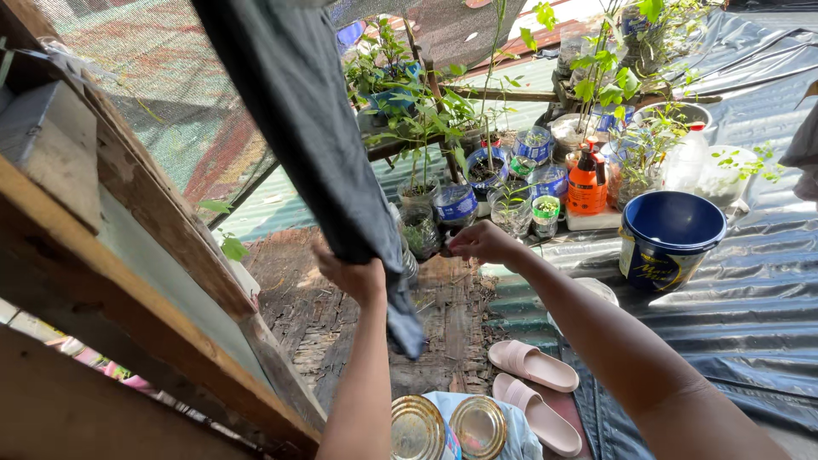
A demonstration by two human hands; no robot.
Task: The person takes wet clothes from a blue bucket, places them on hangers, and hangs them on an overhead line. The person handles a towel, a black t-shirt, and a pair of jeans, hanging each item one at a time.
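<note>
The floor [341, 315] of worn planks and black sheeting [750, 298] carries 2 pink slippers [532, 388], a blue bucket [669, 238] and potted seedlings [477, 196].

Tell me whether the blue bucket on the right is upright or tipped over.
Upright. The blue bucket stands on the dark plastic sheet with its round open mouth facing up; the inside looks empty.

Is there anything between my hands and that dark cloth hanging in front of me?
Nothing visible. The left hand already grips the dark cloth at its lower edge, and the right hand is pinched just beside it, with no object between them.
</note>
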